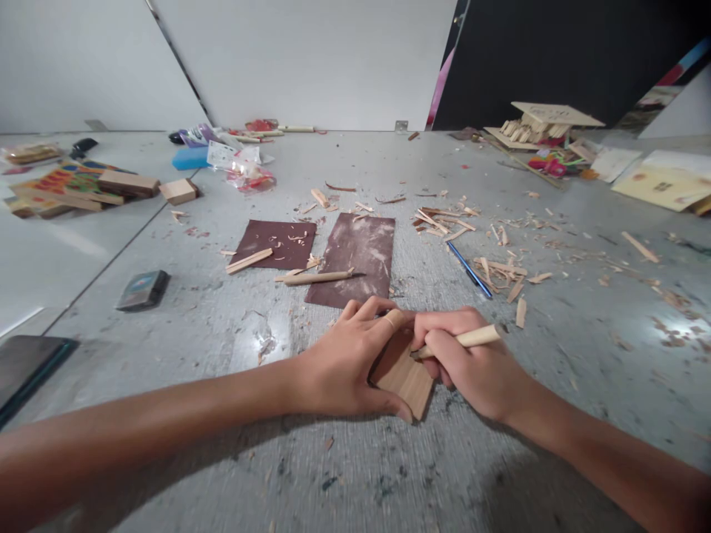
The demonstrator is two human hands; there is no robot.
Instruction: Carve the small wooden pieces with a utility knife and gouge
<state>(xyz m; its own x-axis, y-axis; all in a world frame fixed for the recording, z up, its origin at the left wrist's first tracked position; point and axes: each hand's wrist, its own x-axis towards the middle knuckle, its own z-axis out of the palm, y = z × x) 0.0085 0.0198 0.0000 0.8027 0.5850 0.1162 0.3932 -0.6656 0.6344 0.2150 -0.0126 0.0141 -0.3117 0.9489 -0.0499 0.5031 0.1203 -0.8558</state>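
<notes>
A flat wooden block (408, 374) lies on the grey table in front of me. My left hand (355, 355) grips it along the left side, thumb at the near edge and fingers over the far end. My right hand (469, 363) is closed round a wooden-handled tool (478, 337), whose tip meets the block's upper right part. The tip itself is small and partly hidden by the fingers. Beyond my hands are a dusty brown sandpaper sheet (361, 252) and a smaller sheet (278, 243). A second wooden-handled tool (319, 277) rests partly on the larger sheet.
Wood shavings (444, 220) and a blue pen (469, 270) lie to the right. At left are a small dark box (143, 289), a dark flat device (33, 370) and wooden blocks (129, 183). A wooden model (547, 122) stands at the back right.
</notes>
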